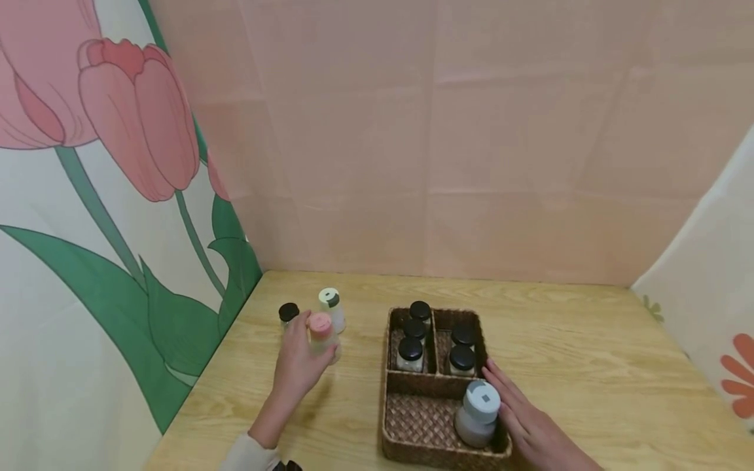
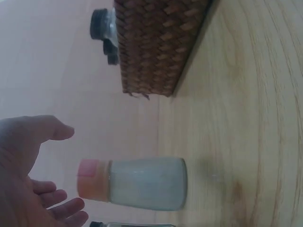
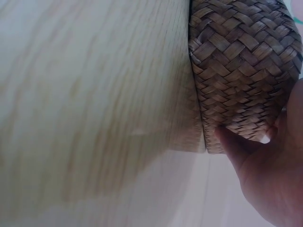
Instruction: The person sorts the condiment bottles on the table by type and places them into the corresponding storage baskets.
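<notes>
My left hand (image 1: 297, 366) reaches around a pink-capped glass jar (image 1: 321, 326), thumb and fingers spread. In the left wrist view a gap shows between the hand (image 2: 33, 184) and this jar (image 2: 147, 184), which stands on the table. Behind it are a jar with a pale, dark-marked lid (image 1: 331, 302) and a black-capped jar (image 1: 288, 311). My right hand (image 1: 536, 428) rests with extended fingers against the right side of a woven divided basket (image 1: 436, 453). In the right wrist view a fingertip touches the basket's outer wall (image 3: 241, 75).
Several black-lidded jars (image 1: 410, 348) stand in the two rear compartments. A larger white-lidded jar (image 1: 478, 418) stands at the right of the front compartment. The wooden table (image 1: 589, 366) meets a pink curtain (image 1: 471, 163) at the back, with a tulip-printed cloth (image 1: 135, 118) on the left.
</notes>
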{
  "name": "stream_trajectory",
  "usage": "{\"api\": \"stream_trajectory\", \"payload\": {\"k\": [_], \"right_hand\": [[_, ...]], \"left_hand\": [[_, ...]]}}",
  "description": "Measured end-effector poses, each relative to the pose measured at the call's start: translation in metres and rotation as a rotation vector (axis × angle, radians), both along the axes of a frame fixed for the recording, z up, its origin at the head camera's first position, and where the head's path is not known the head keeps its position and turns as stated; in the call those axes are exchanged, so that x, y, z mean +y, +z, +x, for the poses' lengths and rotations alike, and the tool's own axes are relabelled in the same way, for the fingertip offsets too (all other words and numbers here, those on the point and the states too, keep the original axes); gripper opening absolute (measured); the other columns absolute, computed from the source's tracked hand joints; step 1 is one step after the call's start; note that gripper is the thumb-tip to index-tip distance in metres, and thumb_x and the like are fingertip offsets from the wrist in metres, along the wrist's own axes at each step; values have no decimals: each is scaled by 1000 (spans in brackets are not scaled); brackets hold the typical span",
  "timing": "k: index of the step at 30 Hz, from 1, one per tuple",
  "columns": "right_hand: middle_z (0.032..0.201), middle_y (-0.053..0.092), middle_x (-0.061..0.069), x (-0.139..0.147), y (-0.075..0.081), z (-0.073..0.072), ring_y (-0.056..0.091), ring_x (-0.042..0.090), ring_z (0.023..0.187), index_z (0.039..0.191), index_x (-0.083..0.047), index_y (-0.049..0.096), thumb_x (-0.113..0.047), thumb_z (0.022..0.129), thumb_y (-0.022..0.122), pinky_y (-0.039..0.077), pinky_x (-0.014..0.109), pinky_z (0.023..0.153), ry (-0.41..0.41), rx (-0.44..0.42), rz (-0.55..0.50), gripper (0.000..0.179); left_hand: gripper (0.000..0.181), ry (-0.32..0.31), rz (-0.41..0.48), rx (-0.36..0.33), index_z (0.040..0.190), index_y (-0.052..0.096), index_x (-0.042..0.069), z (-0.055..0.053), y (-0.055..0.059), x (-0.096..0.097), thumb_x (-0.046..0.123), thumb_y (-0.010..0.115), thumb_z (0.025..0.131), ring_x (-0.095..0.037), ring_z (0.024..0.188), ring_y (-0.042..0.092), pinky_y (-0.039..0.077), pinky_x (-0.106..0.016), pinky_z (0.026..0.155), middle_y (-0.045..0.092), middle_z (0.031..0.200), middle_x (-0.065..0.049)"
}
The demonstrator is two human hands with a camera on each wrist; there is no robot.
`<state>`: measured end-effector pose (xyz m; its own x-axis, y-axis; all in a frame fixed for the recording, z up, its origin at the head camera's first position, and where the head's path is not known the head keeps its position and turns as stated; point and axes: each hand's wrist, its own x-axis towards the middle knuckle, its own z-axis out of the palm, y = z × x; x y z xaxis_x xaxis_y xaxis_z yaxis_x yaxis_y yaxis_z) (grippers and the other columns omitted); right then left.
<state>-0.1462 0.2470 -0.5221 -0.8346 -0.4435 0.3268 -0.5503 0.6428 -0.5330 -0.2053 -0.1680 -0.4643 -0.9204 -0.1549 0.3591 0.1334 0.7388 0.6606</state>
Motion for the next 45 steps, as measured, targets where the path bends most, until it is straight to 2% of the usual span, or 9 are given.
{"api": "stream_trajectory", "payload": {"k": [5, 10, 16, 23, 29, 34, 38, 45], "right_hand": [[165, 24, 20, 1, 2, -1, 2, -19, 144, 160, -7, 28, -14, 111, 40, 11, -6, 104, -4, -21, -10, 51], [165, 24, 21, 2, 1, 0, 2, -17, 146, 159, -5, 29, -11, 110, 41, 11, -6, 105, 4, 8, -11, 51], [166, 22, 21, 2, 4, 0, 1, -19, 144, 160, -6, 28, -15, 111, 38, 11, -6, 104, -1, -51, -35, 51], [166, 22, 20, 3, 4, -1, 2, -20, 144, 160, -6, 28, -15, 111, 38, 11, -7, 103, 4, -59, -49, 51], [166, 19, 22, 3, 3, -3, 0, -22, 142, 161, -6, 26, -19, 112, 35, 10, -7, 102, 6, -135, -83, 51], [166, 19, 24, 3, 1, -3, 0, -23, 141, 161, -6, 26, -18, 112, 35, 10, -7, 102, 14, -142, -90, 51], [166, 20, 22, 2, 0, -2, 1, -21, 143, 161, -7, 27, -16, 112, 36, 10, -7, 103, 15, -112, -92, 51], [168, 21, 11, 1, -1, -1, 5, -15, 147, 159, -5, 30, -8, 109, 42, 11, -4, 106, 27, 16, -56, 51]], "left_hand": [[88, 13, 12, -66, 149, 38, -1, -9, -5, -3, 27, 86, 81, -40, 137, 43, 43, -59, 110, 43, 148, -23], [86, 5, 17, -82, 149, 39, -3, -19, -11, -6, 26, 85, 82, -43, 137, 43, 42, -60, 110, 44, 148, -26], [85, 6, 42, -120, 148, 40, -3, -27, -15, -6, 28, 84, 83, -43, 136, 44, 42, -60, 110, 45, 147, -26], [83, 1, 108, -143, 146, 42, -3, -38, -19, -7, 25, 86, 80, -41, 133, 49, 45, -57, 108, 49, 144, -25], [78, -7, 161, -151, 140, 45, -4, -45, -31, -9, 22, 86, 79, -40, 129, 54, 46, -56, 108, 55, 137, -24], [75, 2, 194, -153, 136, 48, -6, -47, -39, -10, 18, 87, 77, -41, 123, 58, 47, -56, 106, 59, 132, -25], [73, 4, 202, -171, 136, 49, -7, -49, -41, -10, 16, 86, 77, -42, 121, 58, 47, -57, 105, 60, 130, -26], [75, 33, 169, -274, 139, 47, -7, -47, -43, -11, 19, 86, 80, -44, 123, 57, 47, -57, 106, 58, 134, -27]]}}
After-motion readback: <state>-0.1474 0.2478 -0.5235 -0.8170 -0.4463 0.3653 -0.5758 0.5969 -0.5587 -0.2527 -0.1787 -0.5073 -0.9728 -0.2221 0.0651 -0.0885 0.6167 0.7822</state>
